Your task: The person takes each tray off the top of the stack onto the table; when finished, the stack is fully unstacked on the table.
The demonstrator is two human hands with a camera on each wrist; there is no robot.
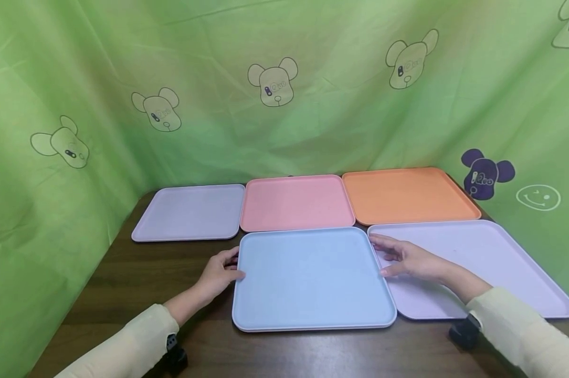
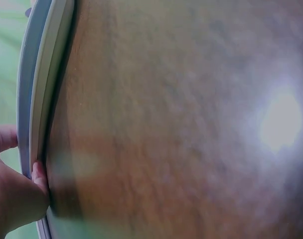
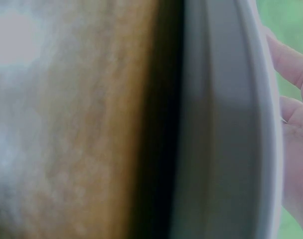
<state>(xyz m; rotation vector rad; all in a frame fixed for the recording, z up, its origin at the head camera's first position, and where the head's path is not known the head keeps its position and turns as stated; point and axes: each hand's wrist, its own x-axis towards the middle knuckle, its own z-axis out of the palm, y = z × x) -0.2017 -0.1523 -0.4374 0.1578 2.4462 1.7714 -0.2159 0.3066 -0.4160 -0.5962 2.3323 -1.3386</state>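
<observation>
In the head view a light blue tray [image 1: 313, 278] lies at the near middle of the table, a second rim showing just under its own. My left hand [image 1: 220, 273] pinches its left edge, with the thumb over the rim. The left wrist view shows that hand's fingers [image 2: 39, 174] against the layered edges. My right hand [image 1: 414, 260] touches the blue tray's right edge with thumb and forefinger apart, above a lavender tray [image 1: 483, 262]. In the right wrist view, the tray's side [image 3: 231, 124] partly hides the right hand [image 3: 298, 159].
Along the back edge stand a pale lavender tray [image 1: 190, 212], a pink tray [image 1: 296, 203] and an orange tray [image 1: 409, 197], side by side. Dark brown wood table [image 1: 124, 294] shows at the left and front. A green cloth [image 1: 218, 142] with bear prints hangs behind.
</observation>
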